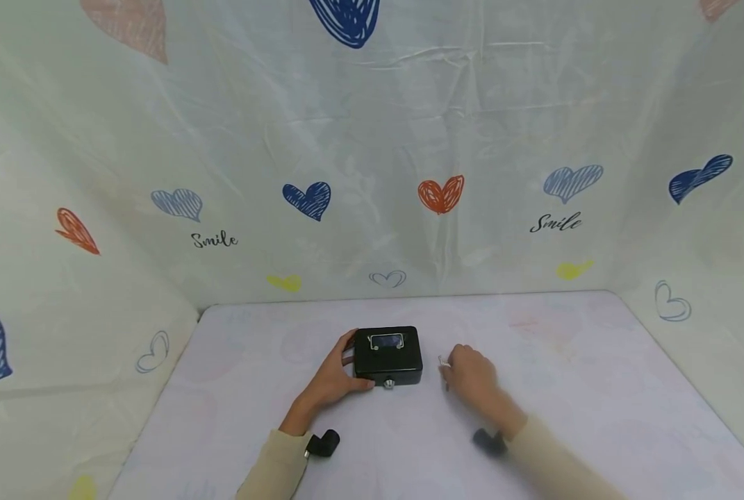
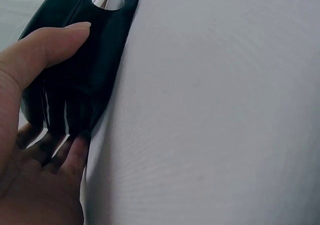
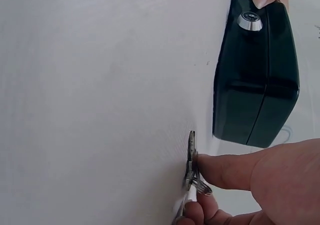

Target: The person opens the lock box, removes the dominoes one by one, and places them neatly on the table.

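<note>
A small black cash box [image 1: 387, 361] lies closed on the table, with a metal handle [image 1: 387, 341] on its lid. Its round silver lock [image 3: 250, 21] faces the person. My left hand [image 1: 331, 379] grips the box's left end, the thumb on the front beside the lock and the fingers round the side. To the right of the box, and apart from it, my right hand [image 1: 473, 376] pinches small metal keys [image 3: 191, 157] between thumb and fingers. One key's blade sticks out past the thumb tip in the right wrist view; part of the bunch is hidden by the fingers.
The white table [image 1: 253, 333] stretches out around the box. Behind it and at both sides hangs a pale sheet [image 1: 372, 139] printed with hearts and the word Smile. A black wrist device [image 1: 324, 443] sits by the left sleeve, another [image 1: 489, 442] by the right.
</note>
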Action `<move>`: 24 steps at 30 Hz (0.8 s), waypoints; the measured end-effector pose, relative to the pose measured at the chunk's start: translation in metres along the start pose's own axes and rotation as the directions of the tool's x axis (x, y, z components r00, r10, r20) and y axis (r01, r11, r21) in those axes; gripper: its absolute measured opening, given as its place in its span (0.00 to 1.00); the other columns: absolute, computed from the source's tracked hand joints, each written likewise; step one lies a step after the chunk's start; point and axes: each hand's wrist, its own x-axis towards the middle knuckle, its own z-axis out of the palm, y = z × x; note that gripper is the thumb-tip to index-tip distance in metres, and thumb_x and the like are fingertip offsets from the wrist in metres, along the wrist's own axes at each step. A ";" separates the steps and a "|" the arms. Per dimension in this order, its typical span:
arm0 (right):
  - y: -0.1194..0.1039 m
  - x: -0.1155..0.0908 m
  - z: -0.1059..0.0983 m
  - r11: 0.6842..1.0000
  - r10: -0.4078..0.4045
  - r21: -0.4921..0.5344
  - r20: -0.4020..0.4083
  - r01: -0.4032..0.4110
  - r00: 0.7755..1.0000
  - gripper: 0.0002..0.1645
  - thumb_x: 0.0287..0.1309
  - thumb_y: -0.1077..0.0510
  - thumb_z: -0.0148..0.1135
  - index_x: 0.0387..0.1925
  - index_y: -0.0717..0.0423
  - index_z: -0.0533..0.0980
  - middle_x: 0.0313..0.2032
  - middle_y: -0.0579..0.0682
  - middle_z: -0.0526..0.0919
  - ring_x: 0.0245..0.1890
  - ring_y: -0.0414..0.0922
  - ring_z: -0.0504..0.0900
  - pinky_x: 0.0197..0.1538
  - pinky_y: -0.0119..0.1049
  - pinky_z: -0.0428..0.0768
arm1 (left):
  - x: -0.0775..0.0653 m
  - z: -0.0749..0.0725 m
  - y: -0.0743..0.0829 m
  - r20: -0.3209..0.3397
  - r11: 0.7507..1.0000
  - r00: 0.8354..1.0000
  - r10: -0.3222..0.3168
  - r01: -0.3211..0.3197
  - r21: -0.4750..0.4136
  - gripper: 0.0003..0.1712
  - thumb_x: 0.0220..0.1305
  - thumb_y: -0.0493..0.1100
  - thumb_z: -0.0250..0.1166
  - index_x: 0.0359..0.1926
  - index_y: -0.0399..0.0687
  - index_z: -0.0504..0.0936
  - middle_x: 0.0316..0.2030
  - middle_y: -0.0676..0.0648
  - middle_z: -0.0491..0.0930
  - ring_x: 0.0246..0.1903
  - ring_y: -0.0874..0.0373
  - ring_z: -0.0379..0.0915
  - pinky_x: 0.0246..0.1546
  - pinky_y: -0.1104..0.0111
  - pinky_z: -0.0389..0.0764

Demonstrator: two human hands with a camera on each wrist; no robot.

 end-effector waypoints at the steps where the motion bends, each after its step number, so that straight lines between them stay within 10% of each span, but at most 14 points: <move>1: 0.000 0.000 0.000 1.000 0.002 0.012 0.005 -0.002 1.000 0.10 0.64 0.60 0.72 0.33 0.64 0.80 0.26 0.51 0.80 0.27 0.46 0.78 0.29 0.41 0.81 | 0.000 0.000 -0.001 -0.001 1.000 1.000 0.005 -0.005 0.003 0.65 0.46 0.31 0.85 0.81 0.38 0.56 0.76 0.31 0.63 0.70 0.33 0.69 0.71 0.46 0.75; 24: -0.010 -0.008 -0.001 0.994 -0.080 0.072 -0.090 0.086 0.993 0.05 0.61 0.64 0.72 0.31 0.57 0.81 0.23 0.46 0.82 0.23 0.42 0.76 0.26 0.38 0.78 | 0.003 0.000 -0.002 -0.035 1.000 0.999 -0.006 0.006 -0.022 0.62 0.48 0.35 0.85 0.80 0.38 0.59 0.75 0.33 0.67 0.70 0.36 0.69 0.72 0.47 0.75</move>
